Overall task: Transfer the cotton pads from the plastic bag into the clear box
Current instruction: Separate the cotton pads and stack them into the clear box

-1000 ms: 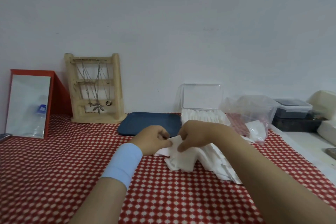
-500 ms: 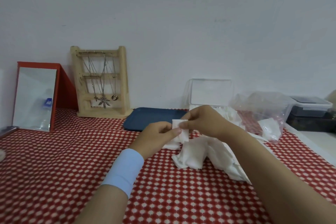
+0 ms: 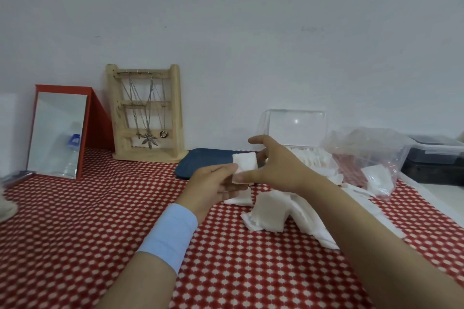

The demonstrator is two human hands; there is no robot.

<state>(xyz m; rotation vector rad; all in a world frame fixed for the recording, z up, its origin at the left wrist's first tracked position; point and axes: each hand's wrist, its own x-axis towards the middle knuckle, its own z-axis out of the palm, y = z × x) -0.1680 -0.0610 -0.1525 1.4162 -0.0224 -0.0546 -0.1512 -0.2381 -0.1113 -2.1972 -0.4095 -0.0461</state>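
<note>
- Two hands meet above the red-and-white patterned tablecloth [image 3: 100, 233], with one square cotton pad [image 3: 245, 163] between them.
- The left hand [image 3: 213, 185], which has one pale blue wristband [image 3: 170, 236], pinches this pad between its thumb and fingers.
- The right hand [image 3: 278, 163] is spread, with the forefinger lifted clear above the pad and the thumb tip touching its lower edge. Whether the fingers behind the pad grip it cannot be told.
- One loose heap of cotton pads [image 3: 276, 213] lies on the cloth at 5 o'clock from the hands. They overlap too much to count.
- One more single pad [image 3: 238, 200] lies flat just under the left fingers.
- One clear box [image 3: 310, 158] stands at 1 o'clock with its lid [image 3: 296, 128] upright. A row of pads is packed on edge inside it.
- One crumpled plastic bag [image 3: 364, 148] sits at 3 o'clock, touching the box. At least one pad [image 3: 379, 178] shows through it.
- One dark blue tray [image 3: 208, 160] lies at 11 o'clock.
- One wooden jewellery stand [image 3: 148, 113] stands at 10 o'clock against the wall. Its chains carry three pendants: a cross, a leaf and a ring.
- One red-framed mirror [image 3: 60, 133] leans at 9 o'clock.
- One lidded plastic container [image 3: 434, 150] sits at the far right.
</note>
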